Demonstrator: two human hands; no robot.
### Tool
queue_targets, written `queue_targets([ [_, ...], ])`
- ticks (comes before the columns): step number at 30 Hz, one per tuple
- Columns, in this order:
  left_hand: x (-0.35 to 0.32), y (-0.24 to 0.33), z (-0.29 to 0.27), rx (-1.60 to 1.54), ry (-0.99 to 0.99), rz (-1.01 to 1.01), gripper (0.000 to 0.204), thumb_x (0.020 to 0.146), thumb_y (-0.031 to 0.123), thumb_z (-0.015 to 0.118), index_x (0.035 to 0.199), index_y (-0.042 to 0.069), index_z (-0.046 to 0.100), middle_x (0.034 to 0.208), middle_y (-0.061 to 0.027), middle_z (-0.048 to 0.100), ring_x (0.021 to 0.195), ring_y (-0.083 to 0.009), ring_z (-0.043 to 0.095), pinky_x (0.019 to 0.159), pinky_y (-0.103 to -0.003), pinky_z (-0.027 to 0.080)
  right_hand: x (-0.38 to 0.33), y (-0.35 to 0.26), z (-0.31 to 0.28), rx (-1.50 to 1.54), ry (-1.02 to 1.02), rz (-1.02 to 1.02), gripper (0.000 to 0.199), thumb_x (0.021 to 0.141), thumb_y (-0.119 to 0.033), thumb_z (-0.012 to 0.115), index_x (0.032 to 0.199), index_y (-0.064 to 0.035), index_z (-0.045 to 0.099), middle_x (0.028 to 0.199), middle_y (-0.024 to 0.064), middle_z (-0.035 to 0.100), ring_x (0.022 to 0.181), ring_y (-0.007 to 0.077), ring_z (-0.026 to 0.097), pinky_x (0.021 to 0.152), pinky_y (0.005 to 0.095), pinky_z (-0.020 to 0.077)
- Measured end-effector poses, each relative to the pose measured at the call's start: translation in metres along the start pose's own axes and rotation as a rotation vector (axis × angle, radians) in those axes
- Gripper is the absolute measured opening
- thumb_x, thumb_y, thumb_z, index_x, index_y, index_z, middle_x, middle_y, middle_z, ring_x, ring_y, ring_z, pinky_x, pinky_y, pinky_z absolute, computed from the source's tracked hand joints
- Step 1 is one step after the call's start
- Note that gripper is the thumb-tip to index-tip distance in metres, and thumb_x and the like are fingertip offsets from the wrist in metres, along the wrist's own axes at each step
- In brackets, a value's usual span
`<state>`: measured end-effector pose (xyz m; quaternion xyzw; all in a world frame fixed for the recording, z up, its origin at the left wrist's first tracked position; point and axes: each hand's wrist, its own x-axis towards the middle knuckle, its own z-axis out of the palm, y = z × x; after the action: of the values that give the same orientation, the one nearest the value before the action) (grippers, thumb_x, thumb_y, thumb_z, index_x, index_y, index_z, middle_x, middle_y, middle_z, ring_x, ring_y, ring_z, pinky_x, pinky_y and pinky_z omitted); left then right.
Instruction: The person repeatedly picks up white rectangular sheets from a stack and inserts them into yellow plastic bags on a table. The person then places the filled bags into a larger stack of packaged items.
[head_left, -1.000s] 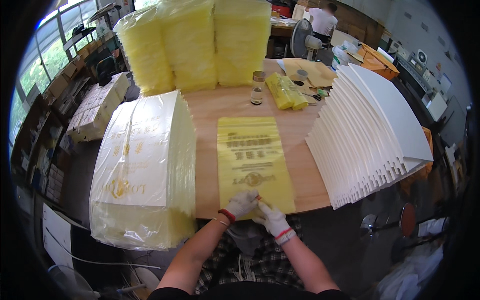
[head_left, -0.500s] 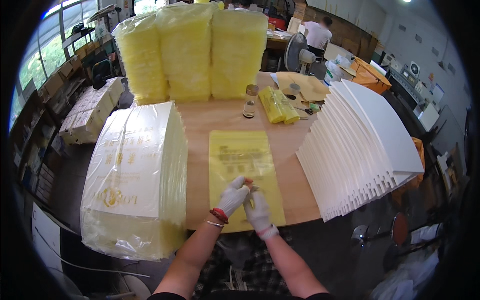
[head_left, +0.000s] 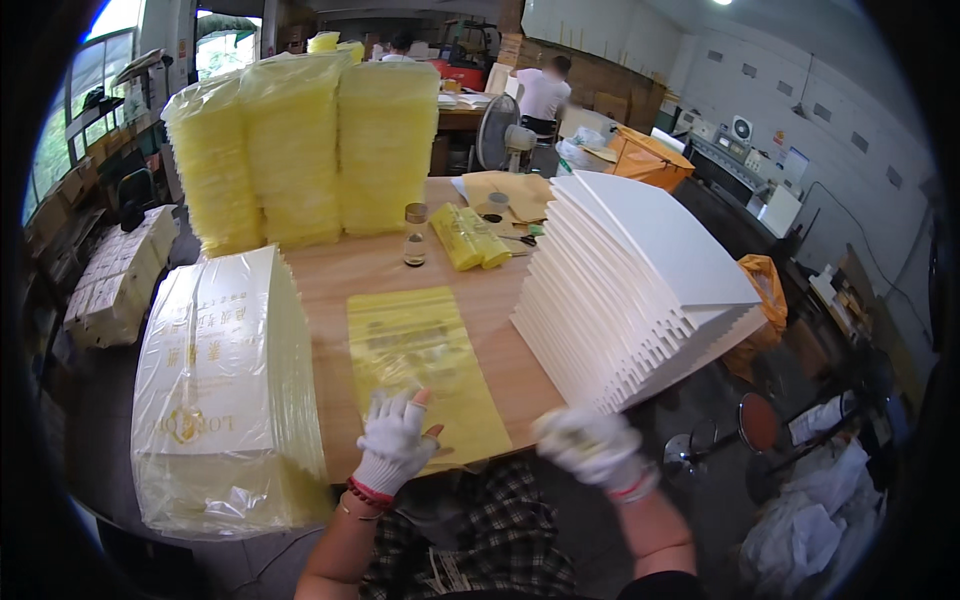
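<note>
A flat yellow plastic bag with dark printing lies in the middle of the wooden table. My left hand, in a white glove with bare thumb and forefinger tips, rests on the bag's near part with its fingers apart. Off the table's near edge, my gloved right hand is smeared by motion, so its fingers and anything in them are unclear. It is close to the near lower corner of a tall, staggered stack of white paper. To the left stands a pile of bagged white paper packs with gold printing.
Tall stacks of yellow bagged packs rise at the back left. A clear jar, folded yellow bags and scissors lie farther back. A fan stands behind the table. A round stool is at the right.
My hands, together over the bag before, have parted. The right hand has swung right toward the white stack; the left has opened over the bag. The whole view has turned to the right.
</note>
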<state>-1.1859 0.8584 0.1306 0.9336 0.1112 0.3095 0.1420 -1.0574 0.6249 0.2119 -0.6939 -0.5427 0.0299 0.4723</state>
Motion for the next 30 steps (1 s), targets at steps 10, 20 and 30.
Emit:
queue_targets([
  [10, 0.011, 0.059, -0.040, -0.263, -0.150, 0.219, 0.041, 0.073, 0.019, 0.069, 0.109, 0.007, 0.054, 0.094, -0.0102, 0.060, 0.088, -0.0297, 0.057, 0.071, -0.039, 0.049, 0.076, -0.040, -0.186, -0.980, 0.012, 0.454, 0.067, 0.077, -0.037, 0.062, 0.134, -0.0161, 0.033, 0.104, 0.0207, 0.061, 0.096, 0.0351, 0.059, 0.082, 0.0398, 0.0461],
  [20, 0.054, 0.134, -0.029, -1.375, -0.479, 0.105, 0.042, 0.088, 0.021, 0.056, 0.125, 0.005, 0.044, 0.119, -0.0115, 0.054, 0.102, -0.0242, 0.057, 0.086, -0.035, 0.046, 0.071, -0.084, -0.171, -1.106, 0.211, -0.016, 0.050, 0.080, -0.017, 0.058, 0.127, -0.0112, 0.043, 0.103, 0.0159, 0.061, 0.085, 0.0317, 0.062, 0.068, 0.0420, 0.0488],
  [30, 0.055, 0.137, -0.108, -1.930, -0.720, -0.481, 0.056, 0.076, 0.002, 0.051, 0.130, 0.000, 0.036, 0.123, -0.0142, 0.049, 0.108, -0.0231, 0.052, 0.094, -0.036, 0.041, -0.016, -0.107, -0.167, -0.314, 0.122, 0.093, 0.019, 0.081, -0.019, 0.066, 0.093, -0.0050, 0.062, 0.091, 0.0063, 0.063, 0.088, 0.0216, 0.061, 0.077, 0.0308, 0.0492],
])
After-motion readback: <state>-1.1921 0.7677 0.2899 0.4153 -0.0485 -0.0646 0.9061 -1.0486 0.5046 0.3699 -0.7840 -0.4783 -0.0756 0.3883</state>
